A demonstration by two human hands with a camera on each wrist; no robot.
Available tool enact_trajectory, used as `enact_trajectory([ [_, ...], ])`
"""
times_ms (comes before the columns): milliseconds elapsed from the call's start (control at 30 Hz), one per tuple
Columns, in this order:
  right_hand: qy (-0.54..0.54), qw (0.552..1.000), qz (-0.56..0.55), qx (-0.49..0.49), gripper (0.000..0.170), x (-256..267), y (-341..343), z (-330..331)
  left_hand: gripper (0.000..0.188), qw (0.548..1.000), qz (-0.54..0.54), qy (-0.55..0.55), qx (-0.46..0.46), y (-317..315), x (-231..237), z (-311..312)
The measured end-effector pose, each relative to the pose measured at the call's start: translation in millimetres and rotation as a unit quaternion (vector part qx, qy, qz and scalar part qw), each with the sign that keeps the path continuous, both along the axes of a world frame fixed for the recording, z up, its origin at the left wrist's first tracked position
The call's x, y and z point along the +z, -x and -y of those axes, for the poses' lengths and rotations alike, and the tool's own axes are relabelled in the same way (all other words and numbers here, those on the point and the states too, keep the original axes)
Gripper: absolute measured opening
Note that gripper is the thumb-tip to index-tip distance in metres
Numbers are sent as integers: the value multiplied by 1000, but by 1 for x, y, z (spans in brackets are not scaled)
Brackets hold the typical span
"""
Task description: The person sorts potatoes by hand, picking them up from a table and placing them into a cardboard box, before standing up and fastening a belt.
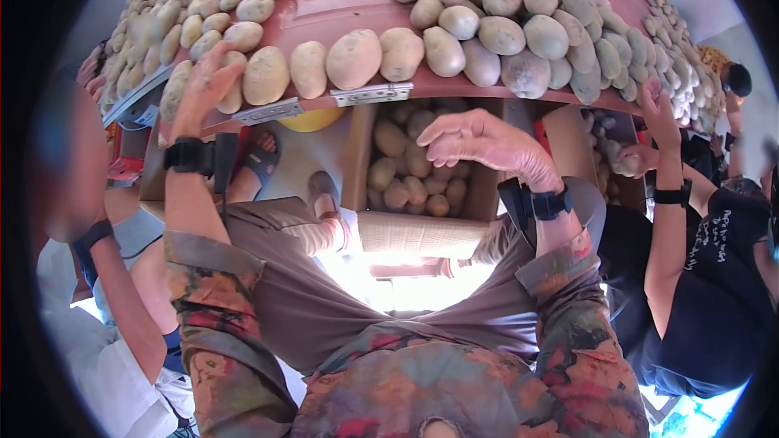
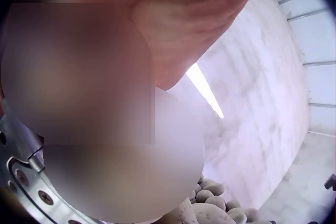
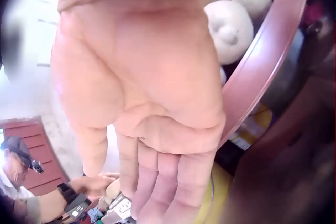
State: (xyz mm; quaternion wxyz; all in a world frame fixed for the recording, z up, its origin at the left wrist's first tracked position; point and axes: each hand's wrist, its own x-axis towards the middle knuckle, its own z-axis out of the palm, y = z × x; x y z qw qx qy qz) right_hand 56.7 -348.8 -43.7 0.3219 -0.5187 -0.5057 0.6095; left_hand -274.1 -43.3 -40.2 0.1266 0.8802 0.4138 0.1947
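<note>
Touching potato (image 1: 232,97), left hand (image 1: 209,81), grip unclear; right hand (image 1: 491,143) above box (image 1: 355,154), fingers (image 3: 191,182) together.

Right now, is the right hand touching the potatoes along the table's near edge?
Apart. The head view shows it: a strip of the red table edge is visible between the right hand and the nearest potatoes.

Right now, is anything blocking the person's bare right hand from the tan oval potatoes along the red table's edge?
Nothing visible does: the right hand hovers before the red table rim, with those potatoes lying just beyond it.
</note>
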Motion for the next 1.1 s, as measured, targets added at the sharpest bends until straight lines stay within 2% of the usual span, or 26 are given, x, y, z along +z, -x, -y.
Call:
enact_trajectory([
  [67,15,1000,-1,-18,42,2,-18,1,41,1000,-8,17,7,-1,0,-4],
  [167,18,999,18,-30,42,-7,-35,0,41,997,-39,70,-1,-3,4,-7],
  [233,48,996,77,-11,36,-23,-40,-2,39,998,-26,61,-23,0,0,-10],
  [367,98,980,170,-43,31,-49,-49,1,39,996,1,69,-48,1,-2,-12],
  [433,14,941,331,-72,26,-73,-59,-1,39,996,10,79,-46,5,-7,-16],
  [467,15,940,332,-72,26,-83,-61,-1,40,995,16,88,-40,6,-10,-19],
  [533,29,822,565,-71,24,-97,-59,-5,41,994,23,97,-35,6,-9,-20],
  [633,74,796,599,-54,25,-117,-55,-8,44,993,7,116,-13,5,1,-16],
  [767,91,792,599,-76,28,-139,-50,-12,48,999,21,42,-7,2,2,-9],
  [833,60,787,613,44,33,-182,-65,-18,51,1000,24,-7,-8,6,-2,-12],
  [867,55,791,607,50,33,-185,-61,-19,51,1000,16,-7,0,8,1,-12],
  [933,86,789,609,2,35,-191,-56,-20,49,1000,-7,19,-9,8,6,-9],
  [1100,151,776,609,60,36,-203,-58,-23,53,999,-45,3,20,10,2,-1],
])
